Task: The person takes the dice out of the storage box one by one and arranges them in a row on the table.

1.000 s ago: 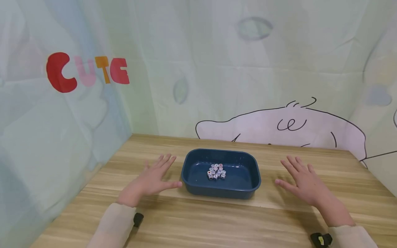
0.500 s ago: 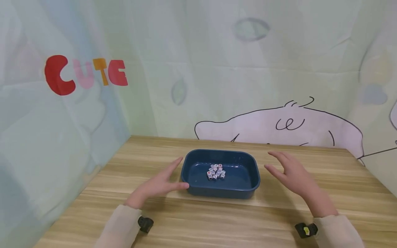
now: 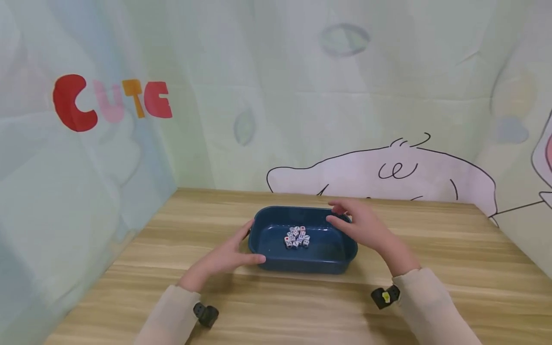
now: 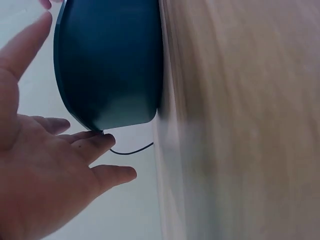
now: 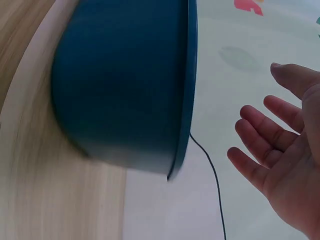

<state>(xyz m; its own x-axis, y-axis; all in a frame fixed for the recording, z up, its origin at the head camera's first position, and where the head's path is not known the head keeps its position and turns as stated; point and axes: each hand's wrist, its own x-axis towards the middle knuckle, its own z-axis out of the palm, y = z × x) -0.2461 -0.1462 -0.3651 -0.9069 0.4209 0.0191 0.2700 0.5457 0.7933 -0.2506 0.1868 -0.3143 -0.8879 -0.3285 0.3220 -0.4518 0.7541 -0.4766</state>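
Observation:
A dark blue rectangular basin (image 3: 302,266) stands on the wooden table with a small heap of white dice (image 3: 297,237) on its floor, left of centre. My left hand (image 3: 226,256) is at the basin's left end, thumb over the front corner and fingers along the side. In the left wrist view, the extended fingers of that hand (image 4: 55,165) reach the basin's rim. Over the right end of the basin, my right hand (image 3: 364,223) hovers with loosely bent fingers holding nothing. The right wrist view shows this hand (image 5: 287,145) apart from the basin wall (image 5: 125,85).
Wooden tabletop (image 3: 276,306) surrounds the basin. Behind it hangs a pale printed curtain (image 3: 284,96) with a line-drawn animal and the coloured word CUTE. Each sleeve has a small black device (image 3: 206,315) at the wrist.
My right hand has moved left, from beside the basin to over its right end. My left hand has closed in rightward to the left rim. Basin and dice keep their places.

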